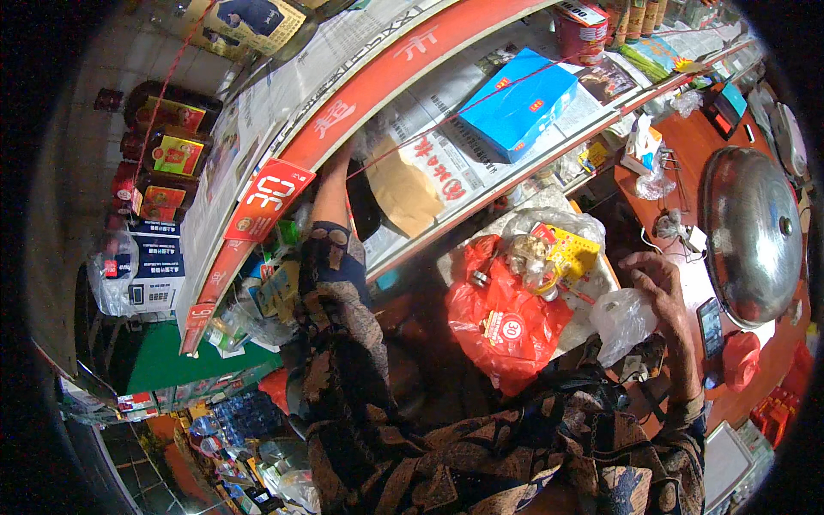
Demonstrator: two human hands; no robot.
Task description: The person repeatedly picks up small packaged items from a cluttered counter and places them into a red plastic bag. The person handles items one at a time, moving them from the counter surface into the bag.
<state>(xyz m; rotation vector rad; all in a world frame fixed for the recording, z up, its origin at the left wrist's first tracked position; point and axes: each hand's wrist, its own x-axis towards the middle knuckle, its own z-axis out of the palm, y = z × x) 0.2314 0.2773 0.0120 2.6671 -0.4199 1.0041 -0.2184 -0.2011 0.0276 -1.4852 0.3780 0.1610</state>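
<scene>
A shopkeeper's two hands work well apart at a cluttered counter. The left hand (341,159), left of upper center in the frame, reaches up to a shelf edged with a red strip (382,64); its fingers are hidden, and whether they grip anything cannot be told. Brown paper (402,190) lies just right of that arm on newspaper (429,137), with a blue box (524,105) farther up and a red tub (582,39) at the top of the frame.

At right of center, the right hand (657,279) is raised with its fingers bent. A clear bag (621,322) shows just beneath it, against the palm side; whether the fingers are clamped on it cannot be told. Left of the bag, in the middle of the frame, a red bag (506,330) drapes over the edge of a light surface, and a yellow card (573,251) stands out among wrapped goods above it.

A domed metal lid (751,236) fills the far right, on a reddish desk (631,196). A phone (710,328) and a red bundle (741,360) lie below it. A red price tag (270,199) hangs on the strip at left of center, and a dark patterned sleeve (339,318) covers most of the left arm.
</scene>
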